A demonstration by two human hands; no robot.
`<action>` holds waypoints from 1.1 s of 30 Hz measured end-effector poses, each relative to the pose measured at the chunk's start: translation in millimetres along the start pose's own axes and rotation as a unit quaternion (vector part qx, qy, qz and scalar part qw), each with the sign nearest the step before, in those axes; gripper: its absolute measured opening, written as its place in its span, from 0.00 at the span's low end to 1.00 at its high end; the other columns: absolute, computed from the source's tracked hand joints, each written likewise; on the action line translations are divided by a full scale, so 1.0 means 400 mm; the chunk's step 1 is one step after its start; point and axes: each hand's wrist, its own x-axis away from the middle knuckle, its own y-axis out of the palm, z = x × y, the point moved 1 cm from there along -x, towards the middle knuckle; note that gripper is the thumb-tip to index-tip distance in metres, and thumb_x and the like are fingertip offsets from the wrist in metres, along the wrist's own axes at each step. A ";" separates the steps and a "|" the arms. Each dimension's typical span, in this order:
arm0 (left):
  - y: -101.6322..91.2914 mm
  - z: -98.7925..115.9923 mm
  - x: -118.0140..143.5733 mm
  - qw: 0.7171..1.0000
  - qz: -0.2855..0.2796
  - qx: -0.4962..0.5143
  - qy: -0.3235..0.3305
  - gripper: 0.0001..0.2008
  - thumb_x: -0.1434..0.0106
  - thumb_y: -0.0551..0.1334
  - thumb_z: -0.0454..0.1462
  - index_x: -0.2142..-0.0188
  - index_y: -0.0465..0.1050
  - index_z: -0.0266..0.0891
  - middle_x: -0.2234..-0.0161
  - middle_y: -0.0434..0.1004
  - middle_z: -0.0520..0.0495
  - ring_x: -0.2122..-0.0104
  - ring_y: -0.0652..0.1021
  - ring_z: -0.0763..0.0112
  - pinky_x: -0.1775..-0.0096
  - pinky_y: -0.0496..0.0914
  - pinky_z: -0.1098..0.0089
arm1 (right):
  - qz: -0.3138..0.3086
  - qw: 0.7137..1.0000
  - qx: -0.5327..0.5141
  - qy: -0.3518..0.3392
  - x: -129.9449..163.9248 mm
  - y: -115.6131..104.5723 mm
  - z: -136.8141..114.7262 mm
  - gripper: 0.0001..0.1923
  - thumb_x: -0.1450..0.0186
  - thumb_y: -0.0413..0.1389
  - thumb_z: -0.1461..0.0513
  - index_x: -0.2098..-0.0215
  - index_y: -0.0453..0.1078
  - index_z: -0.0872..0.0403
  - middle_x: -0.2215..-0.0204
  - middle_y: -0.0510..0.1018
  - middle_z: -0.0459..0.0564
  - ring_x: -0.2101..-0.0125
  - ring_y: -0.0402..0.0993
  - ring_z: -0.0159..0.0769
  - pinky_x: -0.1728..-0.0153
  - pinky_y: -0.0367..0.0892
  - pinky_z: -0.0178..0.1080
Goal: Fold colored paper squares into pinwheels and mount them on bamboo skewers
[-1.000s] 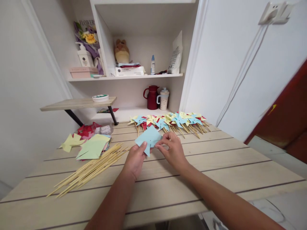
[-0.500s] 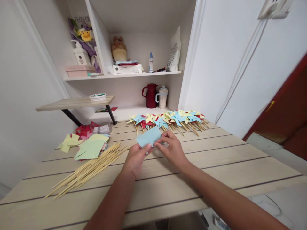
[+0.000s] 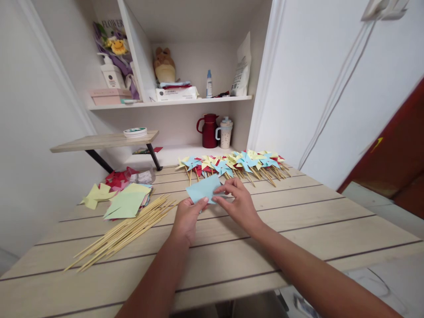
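A light blue sheet of paper is held up above the table, tilted, by my left hand. The left thumb presses on the paper's lower edge, with the other fingers behind it. At the paper's right edge is my right hand, its thumb and index finger a little apart in front of the sheet; I cannot tell whether the fingertips touch it. Behind the hands lie many paper pinwheels on sticks, in blue, yellow and red. Bamboo sticks lie in a loose bundle on the left.
Beyond the sticks is a stack of paper sheets, a pale green one on top. Yellow cut paper and red pieces lie beside it. A small raised shelf stands at the back left. A red jug and a cup stand behind the pinwheels.
My right index finger has lifted away from the thumb, so the fingertips are more parted. My left hand keeps the blue paper in nearly the same spot. The view has shifted slightly.
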 end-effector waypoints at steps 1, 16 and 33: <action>-0.001 0.002 0.000 1.000 0.008 -0.015 0.004 0.12 0.52 0.74 0.38 0.69 0.82 0.34 0.71 0.82 0.44 0.71 0.76 0.69 0.62 0.68 0.68 | 0.008 1.000 0.006 -0.003 -0.002 -0.005 -0.002 0.09 0.41 0.64 0.62 0.61 0.76 0.49 0.64 0.68 0.50 0.62 0.69 0.41 0.61 0.69 0.45; 0.002 0.005 0.000 0.961 0.009 -0.206 0.185 0.07 0.50 0.70 0.31 0.73 0.83 0.48 0.67 0.82 0.45 0.59 0.76 0.55 0.48 0.63 0.62 | -0.034 0.985 0.142 -0.088 -0.002 -0.022 -0.006 0.10 0.42 0.66 0.62 0.62 0.76 0.46 0.45 0.69 0.52 0.44 0.64 0.52 0.46 0.57 0.56; 0.000 0.029 0.003 0.998 -0.014 -0.009 0.064 0.26 0.39 0.60 0.56 0.50 0.77 0.43 0.42 0.72 0.40 0.41 0.69 0.56 0.42 0.60 0.58 | -0.036 0.844 -0.393 0.364 -0.024 -0.021 0.018 0.16 0.51 0.69 0.57 0.66 0.80 0.57 0.68 0.83 0.53 0.67 0.76 0.41 0.58 0.68 0.43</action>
